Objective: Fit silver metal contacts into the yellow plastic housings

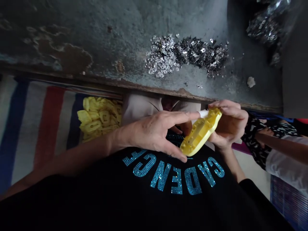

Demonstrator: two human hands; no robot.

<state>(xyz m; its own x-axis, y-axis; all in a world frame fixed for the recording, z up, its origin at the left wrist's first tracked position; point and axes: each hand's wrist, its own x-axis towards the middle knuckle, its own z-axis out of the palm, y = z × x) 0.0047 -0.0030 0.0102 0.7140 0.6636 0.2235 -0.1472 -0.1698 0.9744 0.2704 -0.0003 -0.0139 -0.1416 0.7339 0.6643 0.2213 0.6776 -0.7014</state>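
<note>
A yellow plastic shell part with a hollow, ribbed inner side is held tilted in front of my chest, between both hands. My left hand spans it with thumb and forefinger, the thumb at its lower end. White tape wraps the tip of that forefinger, which touches the part near its upper end. My right hand grips the far side and upper end, fingers curled and thumb against the edge. On the metal table beyond lies a heap of small silvery metal clips.
The worn grey metal table has its edge just past my hands. Yellow plastic parts are piled at left on a striped sheet. More shiny metal pieces lie at far right. Another person's arm shows at right.
</note>
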